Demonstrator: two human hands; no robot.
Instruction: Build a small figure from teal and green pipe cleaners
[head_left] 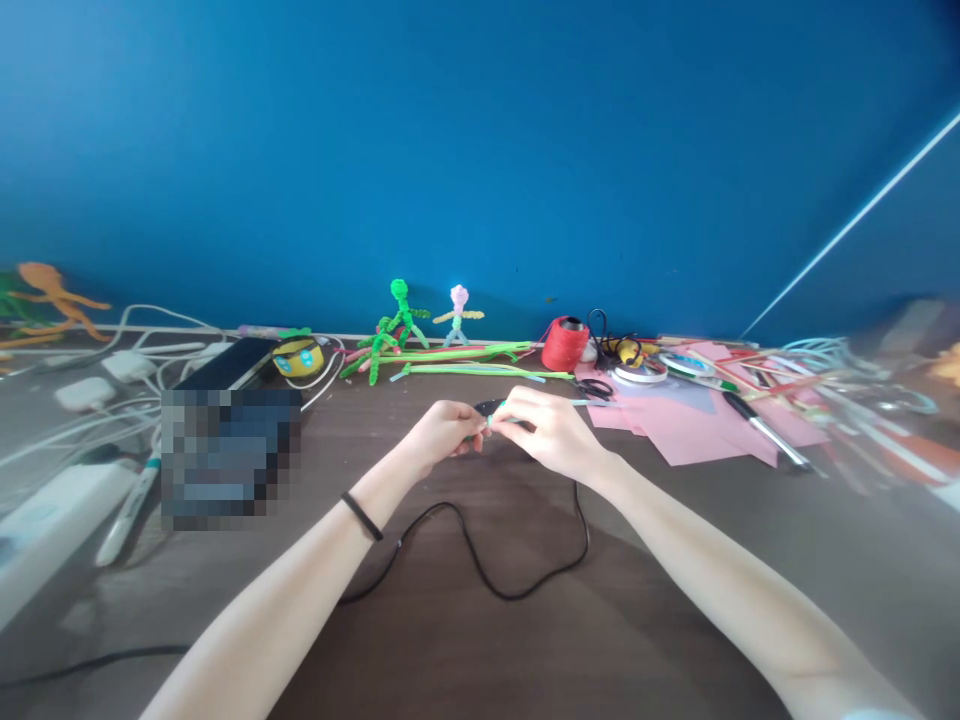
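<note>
Dark brown tabletop fills the lower half of the frame, backed by a plain blue wall. At centre frame the left hand and the right hand meet fingertip to fingertip. Both are closed in a pinch on a small green piece; it is too small to identify further. The piece sits between the two hands at centre frame, just above the tabletop. A black band circles the left wrist. Directly below the hands a black cable loops across the table toward the lower left edge. Just above the hands, long green pipe cleaners lie flat on the table. Beyond them, against the wall, stand a green pipe-cleaner figure and a pale pipe-cleaner figure. Right of these sits a red spool of thread, with black scissors just below it. Sheets of pink paper spread over the right centre, with a pen lying across them and tape rolls near their upper edge. Left of centre rests a yellow tape measure, with white cables and chargers at the left edge. An orange pipe-cleaner figure occupies the far left.
</note>
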